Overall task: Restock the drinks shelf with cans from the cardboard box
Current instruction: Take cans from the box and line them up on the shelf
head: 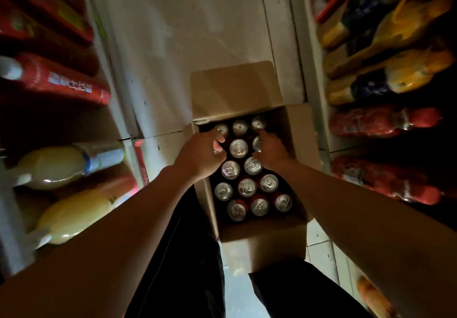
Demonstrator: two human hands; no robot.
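An open cardboard box (262,241) stands on the floor between my legs, its flaps folded out. Inside it stand several red cans (247,187) with silver tops in rows. My left hand (200,154) reaches into the box's far left part, fingers curled around a can (218,149) that is mostly hidden under them. My right hand (270,151) is over the far right part, fingers curled onto another can (257,143). Neither can is visibly lifted above its neighbours.
Shelves line both sides of a narrow aisle. On the left are red packs (64,83) and pale yellow bottles (64,164). On the right lie orange and dark bottles (395,70) and red bottles (380,122). A pale tiled floor (188,45) runs ahead.
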